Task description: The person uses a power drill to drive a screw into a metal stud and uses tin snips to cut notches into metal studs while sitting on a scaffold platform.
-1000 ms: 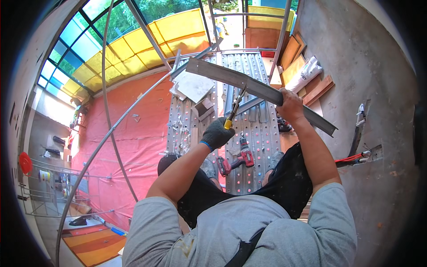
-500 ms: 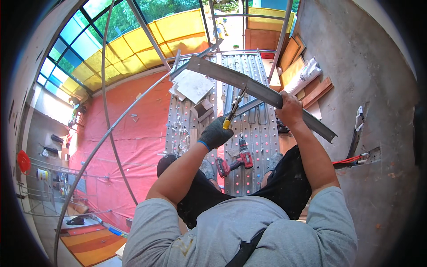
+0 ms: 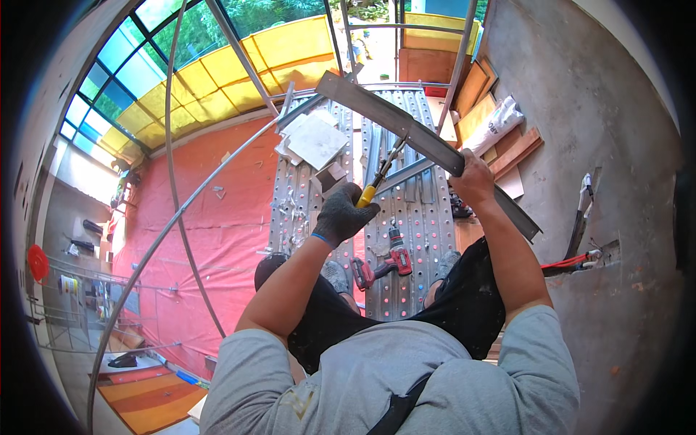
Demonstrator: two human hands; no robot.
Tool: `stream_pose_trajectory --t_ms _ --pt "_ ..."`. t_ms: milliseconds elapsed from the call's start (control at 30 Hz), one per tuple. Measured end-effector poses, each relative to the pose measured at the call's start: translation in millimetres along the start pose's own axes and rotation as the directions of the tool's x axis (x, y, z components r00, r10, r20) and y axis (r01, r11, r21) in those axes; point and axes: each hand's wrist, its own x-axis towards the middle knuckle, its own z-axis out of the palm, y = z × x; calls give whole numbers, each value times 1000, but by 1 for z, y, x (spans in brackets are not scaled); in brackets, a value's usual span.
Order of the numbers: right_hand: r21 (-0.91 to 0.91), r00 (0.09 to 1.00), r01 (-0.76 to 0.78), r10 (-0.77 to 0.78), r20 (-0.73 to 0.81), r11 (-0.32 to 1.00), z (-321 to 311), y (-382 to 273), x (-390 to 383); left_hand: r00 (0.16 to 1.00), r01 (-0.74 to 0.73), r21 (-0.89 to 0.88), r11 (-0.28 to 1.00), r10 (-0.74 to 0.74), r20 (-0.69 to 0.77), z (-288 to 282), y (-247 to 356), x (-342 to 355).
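Observation:
A long grey metal channel (image 3: 370,111), bent or kinked near its middle, slants in front of me above the platform. My right hand (image 3: 474,178), bare, is closed around its nearer part, and the near end sticks out past my wrist. In my left hand (image 3: 344,215), which wears a dark glove, are yellow-handled tin snips (image 3: 380,175). Their jaws reach the channel's lower edge at the kink; whether they are closed on the metal cannot be made out. A red and black cordless drill (image 3: 398,259) lies on the platform between my feet.
White board pieces (image 3: 317,143) and more metal channels (image 3: 408,174) lie on the perforated metal platform (image 3: 428,272). Scaffold tubes (image 3: 190,197) cross at the left above red floor sheeting (image 3: 196,181). Wood boards (image 3: 518,154) and a white sack (image 3: 494,125) lean by the grey wall at right.
The channel has tipped more steeply, its far end shifting up and to the right. My left hand has turned and loosened somewhat around the snips' handles.

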Motion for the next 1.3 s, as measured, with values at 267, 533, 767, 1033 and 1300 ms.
stream_pose_trajectory --t_ms 267,533,767,1033,1300 --pt "-34 999 -42 43 23 999 -6 0 0 994 -1 -84 996 11 111 0 5 0" --pt "-122 1000 10 -12 -13 992 -5 4 0 969 -99 -230 968 146 198 1 3 -2" --pt "-112 970 178 -194 -145 978 10 22 5 956 17 -419 908 108 271 -1 -4 2" --pt "44 985 166 -163 -52 985 -4 15 2 940 -10 -408 913 147 307 -14 6 -3" --pt "49 985 167 -164 -58 985 0 12 4 953 1 -347 938 105 285 -14 10 -8"
